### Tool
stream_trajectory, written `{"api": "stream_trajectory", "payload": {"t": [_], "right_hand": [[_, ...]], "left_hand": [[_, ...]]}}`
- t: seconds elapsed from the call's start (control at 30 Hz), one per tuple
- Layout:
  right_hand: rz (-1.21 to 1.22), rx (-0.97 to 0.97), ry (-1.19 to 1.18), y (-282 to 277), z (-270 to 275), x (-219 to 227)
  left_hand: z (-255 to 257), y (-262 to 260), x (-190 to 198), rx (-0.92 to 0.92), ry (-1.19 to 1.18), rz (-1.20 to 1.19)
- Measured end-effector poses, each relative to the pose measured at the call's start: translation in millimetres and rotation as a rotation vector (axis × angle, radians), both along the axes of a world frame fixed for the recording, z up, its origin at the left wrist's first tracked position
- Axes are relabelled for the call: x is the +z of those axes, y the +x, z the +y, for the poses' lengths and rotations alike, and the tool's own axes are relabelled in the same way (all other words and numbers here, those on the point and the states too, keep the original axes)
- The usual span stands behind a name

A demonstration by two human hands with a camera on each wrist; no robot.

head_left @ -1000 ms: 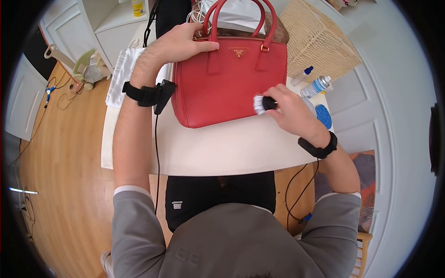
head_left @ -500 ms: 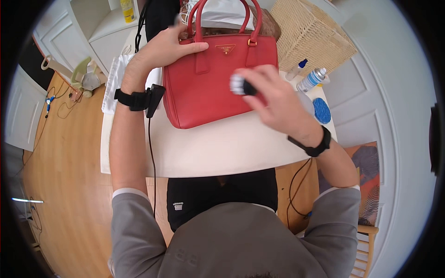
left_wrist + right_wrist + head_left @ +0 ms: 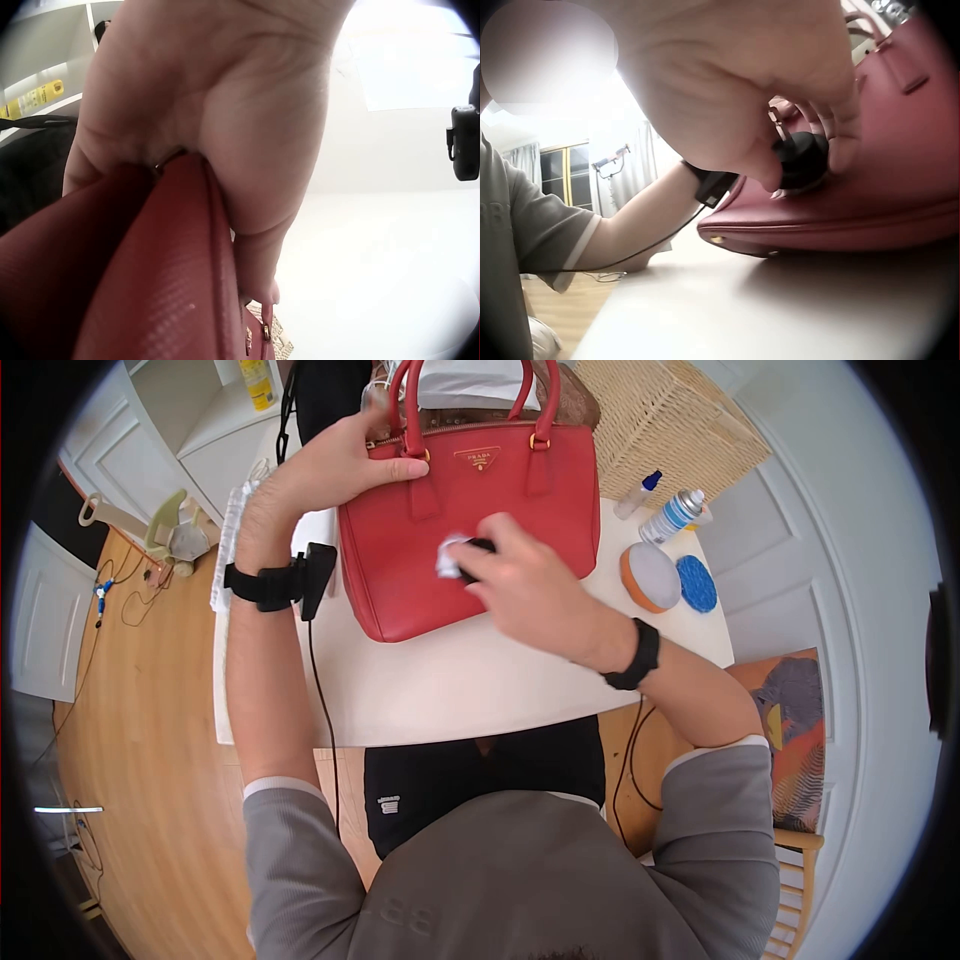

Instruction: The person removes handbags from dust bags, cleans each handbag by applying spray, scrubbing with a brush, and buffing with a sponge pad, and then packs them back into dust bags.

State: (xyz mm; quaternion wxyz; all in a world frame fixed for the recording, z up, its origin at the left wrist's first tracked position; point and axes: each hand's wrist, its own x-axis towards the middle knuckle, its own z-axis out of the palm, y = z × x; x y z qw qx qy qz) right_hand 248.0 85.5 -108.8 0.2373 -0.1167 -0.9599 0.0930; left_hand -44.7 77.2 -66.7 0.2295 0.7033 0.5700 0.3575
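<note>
A red handbag (image 3: 475,500) with two upright handles stands on the white table (image 3: 430,695), leaning back a little. My left hand (image 3: 340,468) grips its top edge at the left corner, thumb on the front face and the other fingers over the far side. In the left wrist view, the bag's side panel (image 3: 169,262) runs up into the palm. My right hand (image 3: 540,595) pinches a small round brush (image 3: 478,547) with a black body and white bristles. The bristles are at the bag's lower front, left of its middle. In the right wrist view, fingers curl round the black body (image 3: 802,161).
To the right lie an orange-and-white round container (image 3: 652,576) and a blue disc-shaped pad (image 3: 697,583). Behind them are a spray can (image 3: 672,517) and a clear bottle (image 3: 635,497) with a blue cap. A woven basket (image 3: 670,445) and a brown bag (image 3: 578,408) stand at the back.
My right hand has carried the brush leftward across the bag's front, from its lower right to left of the middle. The left hand keeps its grip on the top edge.
</note>
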Motion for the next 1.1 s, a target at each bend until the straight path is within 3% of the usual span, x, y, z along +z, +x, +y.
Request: {"api": "stream_trajectory", "payload": {"t": [0.27, 0.33, 0.47, 0.53, 0.6, 0.73, 0.9, 1.0, 1.1], "right_hand": [[-0.138, -0.420, 0.129, 101, 50, 14], [-0.118, -0.483, -0.025, 106, 60, 19], [0.055, -0.393, 0.001, 76, 48, 41], [0.172, -0.192, 0.055, 42, 34, 48], [0.182, 0.009, 0.079, 7, 17, 49], [0.223, 0.200, 0.385, -59, -3, 28], [0.141, 0.227, 0.372, -73, -10, 9], [0.078, 0.117, 0.354, -49, 7, 7], [0.055, -0.032, 0.230, -7, 37, 14]], "left_hand": [[0, 2, 1, 0.054, 0.004, 0.059], [0, 1, 3, 0.039, 0.000, 0.039], [-2, 2, 0, 0.061, 0.027, 0.062], [1, -1, -1, 0.069, 0.041, 0.063], [10, -13, -2, 0.019, -0.100, 0.024], [9, -14, -7, -0.042, 0.015, -0.116], [6, -9, -3, 0.006, -0.003, -0.118], [6, -11, -7, -0.048, 0.027, -0.074], [1, -3, 2, 0.032, -0.022, -0.013]]}}
